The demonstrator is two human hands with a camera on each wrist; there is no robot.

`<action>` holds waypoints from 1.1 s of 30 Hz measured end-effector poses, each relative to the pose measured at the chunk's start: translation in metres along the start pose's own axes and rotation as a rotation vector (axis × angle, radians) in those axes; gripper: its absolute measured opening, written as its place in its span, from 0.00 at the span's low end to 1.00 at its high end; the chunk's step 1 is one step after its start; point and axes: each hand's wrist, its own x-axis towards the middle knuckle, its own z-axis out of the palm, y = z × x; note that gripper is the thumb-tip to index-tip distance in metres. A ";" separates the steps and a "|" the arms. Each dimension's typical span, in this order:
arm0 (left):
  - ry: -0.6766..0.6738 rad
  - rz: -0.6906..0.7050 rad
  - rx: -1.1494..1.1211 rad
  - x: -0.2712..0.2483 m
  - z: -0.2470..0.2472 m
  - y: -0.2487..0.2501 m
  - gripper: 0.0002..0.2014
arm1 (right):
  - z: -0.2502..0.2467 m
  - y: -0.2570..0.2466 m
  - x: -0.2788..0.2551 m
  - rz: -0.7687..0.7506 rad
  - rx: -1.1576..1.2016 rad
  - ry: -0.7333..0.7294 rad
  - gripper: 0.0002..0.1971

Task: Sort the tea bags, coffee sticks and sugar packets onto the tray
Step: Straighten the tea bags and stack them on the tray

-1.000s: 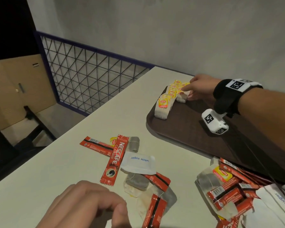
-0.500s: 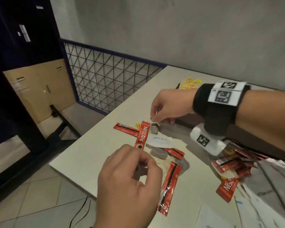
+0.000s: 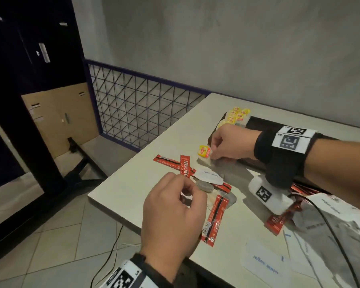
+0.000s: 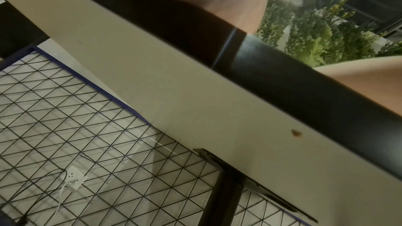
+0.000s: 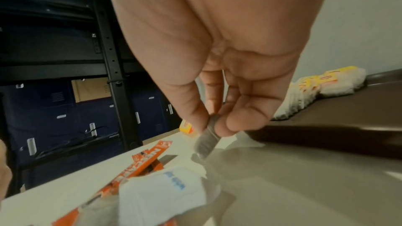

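Right hand (image 3: 229, 145) pinches tea bag (image 5: 206, 143) between thumb and fingertips, just above table (image 3: 137, 190), beside tray (image 3: 258, 123) edge. Bag light, soft, limp; best held by top edge; yellow tag (image 3: 204, 151) dangles. Left hand (image 3: 173, 213) loosely curled; contents cannot tell. Pale smooth tabletop, mesh railing (image 3: 137, 113), grey wall.

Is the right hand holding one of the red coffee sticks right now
No, the right hand pinches a grey tea bag; the red coffee sticks lie on the table.
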 end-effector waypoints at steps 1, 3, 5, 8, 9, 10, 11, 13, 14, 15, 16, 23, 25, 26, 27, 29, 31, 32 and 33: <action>0.000 -0.011 -0.008 0.001 0.000 -0.001 0.09 | -0.004 0.003 -0.006 0.016 0.068 0.024 0.05; -0.007 -0.050 -0.044 0.003 0.002 -0.003 0.10 | -0.011 0.009 -0.020 0.028 0.223 0.068 0.06; -0.026 -0.079 -0.089 0.005 0.002 -0.004 0.10 | -0.015 0.012 -0.040 0.006 0.383 0.086 0.06; -0.072 -0.126 -0.166 0.008 0.002 -0.004 0.11 | -0.012 0.008 -0.072 -0.056 0.569 0.010 0.06; -0.093 -0.141 -0.193 0.008 0.001 -0.003 0.11 | -0.008 0.006 -0.083 -0.071 0.590 -0.029 0.06; -0.120 -0.150 -0.225 0.010 0.001 -0.002 0.11 | -0.004 0.004 -0.092 -0.083 0.596 -0.054 0.06; -0.140 -0.159 -0.258 0.010 0.000 -0.001 0.12 | 0.002 0.001 -0.099 -0.095 0.592 -0.076 0.07; -0.161 -0.155 -0.314 0.011 -0.002 -0.001 0.11 | 0.014 -0.004 -0.109 -0.115 0.590 -0.096 0.07; -0.164 -0.139 -0.327 0.011 -0.003 -0.001 0.10 | 0.019 -0.005 -0.112 -0.122 0.589 -0.100 0.08; -0.165 -0.120 -0.331 0.011 -0.004 -0.002 0.09 | 0.024 -0.006 -0.114 -0.128 0.581 -0.106 0.09; -0.167 -0.103 -0.329 0.010 -0.004 -0.003 0.09 | 0.027 -0.007 -0.115 -0.132 0.569 -0.114 0.10; -0.262 -0.018 -0.269 0.009 -0.005 -0.005 0.10 | 0.009 -0.008 -0.108 -0.202 0.417 -0.060 0.10; -0.286 -0.017 -0.272 0.010 -0.005 -0.005 0.10 | 0.005 -0.008 -0.107 -0.271 0.355 -0.082 0.07; -0.294 -0.018 -0.270 0.010 -0.006 -0.005 0.10 | 0.004 -0.009 -0.106 -0.295 0.324 -0.081 0.07; -0.301 -0.020 -0.265 0.010 -0.006 -0.005 0.10 | 0.004 -0.010 -0.105 -0.316 0.290 -0.080 0.08; -0.314 -0.022 -0.256 0.011 -0.007 -0.006 0.11 | 0.004 -0.011 -0.104 -0.341 0.232 -0.093 0.10; -0.321 -0.004 -0.258 0.012 -0.006 -0.007 0.13 | 0.001 -0.012 -0.103 -0.339 0.203 -0.133 0.10; -0.314 0.010 -0.258 0.012 -0.005 -0.008 0.14 | -0.002 -0.010 -0.100 -0.327 0.201 -0.152 0.11; -0.297 0.019 -0.247 0.012 -0.004 -0.009 0.15 | -0.007 -0.008 -0.097 -0.304 0.211 -0.162 0.12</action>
